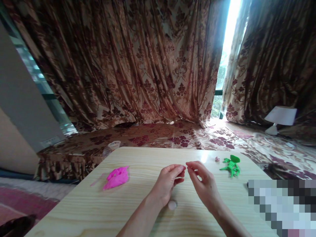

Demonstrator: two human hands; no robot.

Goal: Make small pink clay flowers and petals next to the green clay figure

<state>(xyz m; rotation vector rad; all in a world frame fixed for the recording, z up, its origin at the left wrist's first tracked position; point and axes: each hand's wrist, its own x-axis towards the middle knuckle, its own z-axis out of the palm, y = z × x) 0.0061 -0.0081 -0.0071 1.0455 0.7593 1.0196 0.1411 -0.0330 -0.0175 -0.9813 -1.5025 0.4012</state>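
Observation:
My left hand (168, 182) and my right hand (202, 182) hover over the middle of a light wooden table (138, 210), fingertips pinched and nearly touching each other. Whatever sits between the fingertips is too small to make out. A small pale lump (172, 204) lies on the table just below my left wrist. A bright pink lump of modelling clay (116, 177) lies on a clear wrapper to the left. A green clay figure (231, 165) lies to the right, with a tiny pinkish bit (217, 159) beside it.
Behind the table runs a low bench under patterned cloth (153, 135), with heavy brown curtains (128, 65) above. A white lamp (280, 118) stands at the far right. A clear plastic item (112, 146) sits by the table's far left corner. A blurred patch covers the lower right.

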